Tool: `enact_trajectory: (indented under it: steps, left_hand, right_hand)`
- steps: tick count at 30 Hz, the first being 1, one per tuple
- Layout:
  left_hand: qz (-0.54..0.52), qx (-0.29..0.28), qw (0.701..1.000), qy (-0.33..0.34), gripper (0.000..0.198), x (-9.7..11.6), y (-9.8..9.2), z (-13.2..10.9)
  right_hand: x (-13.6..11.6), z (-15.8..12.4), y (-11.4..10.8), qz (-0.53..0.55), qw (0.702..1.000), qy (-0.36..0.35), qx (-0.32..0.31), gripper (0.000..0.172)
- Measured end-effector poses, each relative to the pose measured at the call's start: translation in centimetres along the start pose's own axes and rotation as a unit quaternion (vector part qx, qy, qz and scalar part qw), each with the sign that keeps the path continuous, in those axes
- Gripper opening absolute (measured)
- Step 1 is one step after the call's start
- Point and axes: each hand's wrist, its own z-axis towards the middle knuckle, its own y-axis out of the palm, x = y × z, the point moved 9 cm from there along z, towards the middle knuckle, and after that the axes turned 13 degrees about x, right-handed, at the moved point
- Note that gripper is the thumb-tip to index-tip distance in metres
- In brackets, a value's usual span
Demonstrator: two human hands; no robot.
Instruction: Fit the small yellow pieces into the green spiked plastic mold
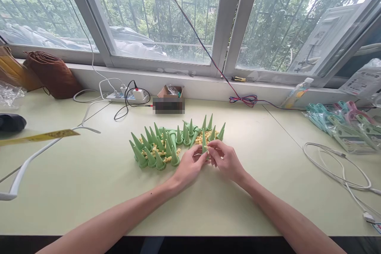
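A: What is the left hand point(188, 166) doing?

B: Its fingers are curled around the low, wide end of a green plastic spike point(204, 136). The thin tip points up.

A: And the right hand point(228, 162)?

B: It pinches a tiny yellow piece point(208, 148) with its thumb and finger, right up by the side of that spike. I can't tell if the piece is pushed in or just touching.

A: Where is the spike they hold?

B: In front of the person, near the right end of the green bunch.

A: What is in the bunch?

B: Lots more green spikes point(141, 160) stand on the pale table point(89, 190), tips up, and some lie down. Little yellow fittings point(168, 159) sit between the ones on the left. A heap of yellow bits point(200, 139) lies just behind the hands.

A: What's at the back?

B: A small cardboard box point(163, 92), with a blurred-out dark thing point(168, 105) in front. Left of it is a white power strip point(112, 97), then a brown bag point(53, 74). To the right there's a bundle of red and blue wire point(245, 100).

A: And far right?

B: A clear bottle point(297, 93) leans on the window wall. Near it are big plastic clips point(320, 116), some pink, some green.
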Motion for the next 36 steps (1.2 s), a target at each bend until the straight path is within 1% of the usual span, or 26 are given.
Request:
enact_trajectory:
  steps: [5, 10, 13, 19, 23, 31, 34, 36]
  left_hand:
    - [0.003, 0.009, 1.0, 0.0, 0.038, 0.0, -0.1, 0.0]
    - [0.019, 0.027, 0.999, -0.032, 0.048, -0.7, -0.7, 0.1]
    - [0.003, 0.033, 0.998, -0.049, 0.047, -1.0, -0.8, 0.0]
    - [-0.041, 0.033, 0.997, -0.062, 0.039, -1.0, -0.7, 0.0]
    - [-0.047, 0.014, 0.997, -0.058, 0.038, -1.0, -0.4, 0.0]
    - [-0.043, -0.042, 0.998, -0.024, 0.041, 0.0, 0.8, -0.5]
    - [-0.041, -0.039, 0.998, -0.025, 0.041, 0.1, 0.8, -0.5]
    - [-0.039, -0.019, 0.998, -0.038, 0.041, -0.1, 0.5, -0.4]
  right_hand:
    - [-0.5, 0.1, -0.5, -0.003, 0.999, -0.019, 0.028, 0.015]
    - [-0.8, 0.1, -0.8, -0.022, 0.998, -0.039, 0.049, 0.017]
    - [-0.9, 0.2, -0.8, -0.026, 0.998, -0.043, 0.048, 0.017]
    - [-0.9, 0.1, -0.6, -0.033, 0.998, -0.045, 0.042, 0.016]
    - [-0.6, 0.1, -0.5, -0.035, 0.998, -0.037, 0.036, 0.017]
    - [-0.5, 0.1, -0.5, -0.052, 0.998, -0.03, 0.032, 0.02]
    - [-0.7, 0.1, -0.5, -0.054, 0.998, -0.03, 0.033, 0.02]
    - [-0.8, 0.1, -0.6, -0.052, 0.997, -0.034, 0.038, 0.019]
